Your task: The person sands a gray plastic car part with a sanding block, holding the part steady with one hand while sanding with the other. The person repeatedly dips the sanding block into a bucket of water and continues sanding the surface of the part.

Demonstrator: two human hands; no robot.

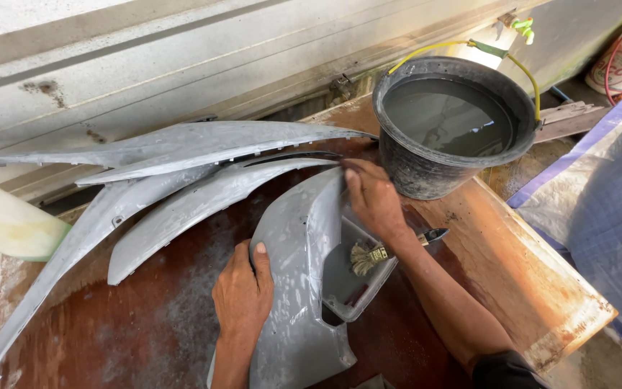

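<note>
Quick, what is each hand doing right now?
Left hand: open, pressed flat on the grey curved panel, thumb up on its face.
Right hand: fingers bent over the panel's upper edge; whether it holds anything cannot be told.

Counted on the desk [541, 288]: four grey body panels [296, 274], one black bucket [426, 173], one small brush [368, 257], one shallow grey tray [347, 288]. Two hands [242, 292] were present.
</note>
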